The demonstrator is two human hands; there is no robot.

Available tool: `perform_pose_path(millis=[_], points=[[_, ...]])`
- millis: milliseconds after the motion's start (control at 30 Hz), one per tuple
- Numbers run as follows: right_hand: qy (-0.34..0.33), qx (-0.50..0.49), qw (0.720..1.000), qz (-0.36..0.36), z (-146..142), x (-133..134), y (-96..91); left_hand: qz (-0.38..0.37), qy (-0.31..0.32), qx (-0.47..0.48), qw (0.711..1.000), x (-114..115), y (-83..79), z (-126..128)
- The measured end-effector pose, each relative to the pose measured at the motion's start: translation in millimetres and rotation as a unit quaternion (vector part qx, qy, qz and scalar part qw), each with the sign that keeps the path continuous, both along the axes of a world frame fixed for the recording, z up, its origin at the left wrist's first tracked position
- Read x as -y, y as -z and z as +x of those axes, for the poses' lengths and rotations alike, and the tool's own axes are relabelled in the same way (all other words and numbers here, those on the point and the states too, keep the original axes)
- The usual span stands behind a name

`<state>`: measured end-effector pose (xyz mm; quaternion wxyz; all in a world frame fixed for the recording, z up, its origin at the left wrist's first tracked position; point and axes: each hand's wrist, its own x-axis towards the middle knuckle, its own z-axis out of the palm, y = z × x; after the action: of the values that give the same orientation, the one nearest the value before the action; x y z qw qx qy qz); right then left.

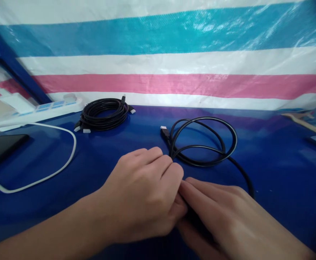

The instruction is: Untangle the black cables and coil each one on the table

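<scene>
A black cable [202, 164] lies in loose loops on the blue table, its plug [165, 133] with a pale tip pointing away from me. My left hand [147, 191] is closed in a fist around the cable where it runs toward me. Beside it, touching at the fingertips, my right hand [223, 213] is closed too, its thumb and fingers pinching a dark length of the cable. Another part of the cable curves down behind the right hand. What lies inside both grips is mostly hidden by the fingers.
At the back left sits a coiled black cable [104, 124] with several plugs. A white power strip [43, 111], a white cord [73, 151] and a dark phone-like slab [5, 146] are further left. A striped plastic sheet [174, 65] hangs behind the blue table [288, 180].
</scene>
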<state>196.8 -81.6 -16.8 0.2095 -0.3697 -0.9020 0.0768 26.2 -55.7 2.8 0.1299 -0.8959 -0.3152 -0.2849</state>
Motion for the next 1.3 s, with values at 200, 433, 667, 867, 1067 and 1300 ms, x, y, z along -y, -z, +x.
perform_pose_path(millis=[200, 433, 667, 867, 1067, 1300], points=[[-0.009, -0.014, 1.0, -0.001, 1, -2, -9.1, 0.043, 0.014, 0.06, 0.997, -1, -1.8, -2], [0.016, -0.021, 1.0, 0.007, 4, -8, -12.4, -0.037, 0.002, 0.113, 0.993, -8, -4.0, -10], [0.006, -0.032, 0.999, -0.03, 4, -9, -14.7, -0.083, 0.044, 0.127, 0.987, -10, -4.0, -12], [0.004, -0.038, 0.998, -0.05, 5, -9, -15.0, -0.147, 0.062, 0.131, 0.978, -13, -4.8, -12], [-0.007, -0.06, 0.996, -0.061, 9, -12, -9.9, -0.31, 0.027, 0.205, 0.928, -16, -3.1, -14], [-0.017, -0.062, 0.996, -0.06, 9, -13, -7.0, -0.325, 0.085, 0.29, 0.896, -10, -8.1, -12]])
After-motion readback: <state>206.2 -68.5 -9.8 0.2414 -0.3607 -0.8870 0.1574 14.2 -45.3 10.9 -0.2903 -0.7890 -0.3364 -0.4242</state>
